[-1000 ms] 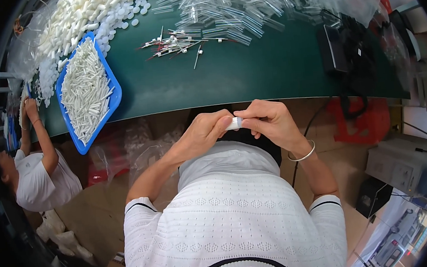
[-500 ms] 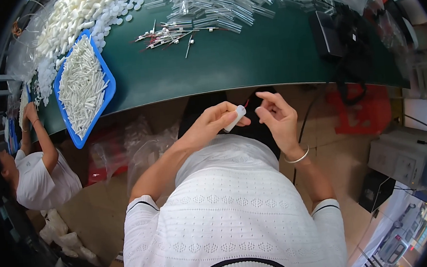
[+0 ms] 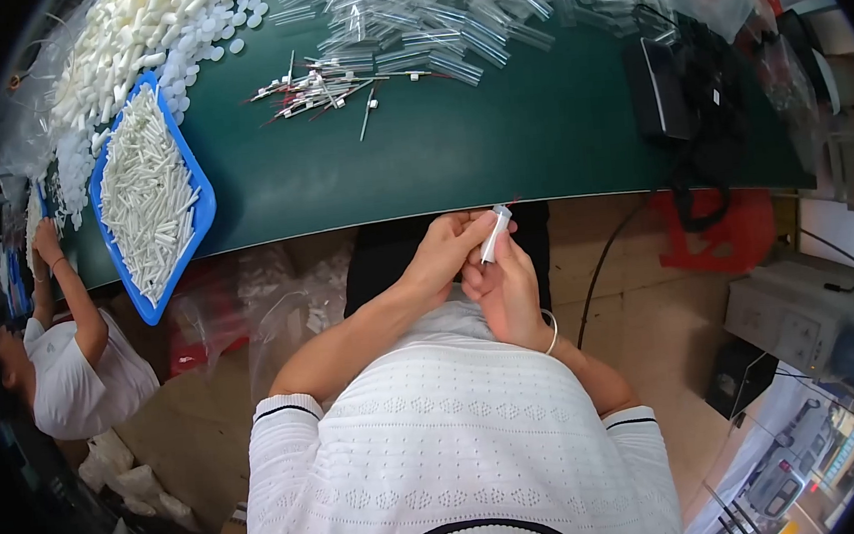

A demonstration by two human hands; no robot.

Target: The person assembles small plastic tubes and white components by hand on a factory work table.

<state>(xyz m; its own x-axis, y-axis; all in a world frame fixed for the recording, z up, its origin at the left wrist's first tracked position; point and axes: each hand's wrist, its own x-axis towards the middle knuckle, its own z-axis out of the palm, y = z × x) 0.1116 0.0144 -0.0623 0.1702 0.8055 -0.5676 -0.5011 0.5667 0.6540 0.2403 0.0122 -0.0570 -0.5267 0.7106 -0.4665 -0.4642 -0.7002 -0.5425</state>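
Both my hands meet just below the front edge of the green table (image 3: 498, 151), over my lap. My left hand (image 3: 446, 255) and my right hand (image 3: 504, 291) together grip a small white tube (image 3: 494, 235) that stands nearly upright between the fingers, its top end poking out. On the table ahead lies a loose bunch of thin red-tipped sticks (image 3: 318, 90). Behind them spreads a heap of clear plastic tubes (image 3: 447, 14).
A blue tray (image 3: 196, 200) full of white tubes sits at the table's left, with white caps (image 3: 128, 39) piled behind it. A black box (image 3: 656, 88) with cables stands at right. Another person (image 3: 73, 355) in white crouches at far left. Plastic bags (image 3: 279, 299) lie under the table.
My hands have come back together and shifted right. The white tube, held by the left hand alone half a second ago, now stands upright in both hands.
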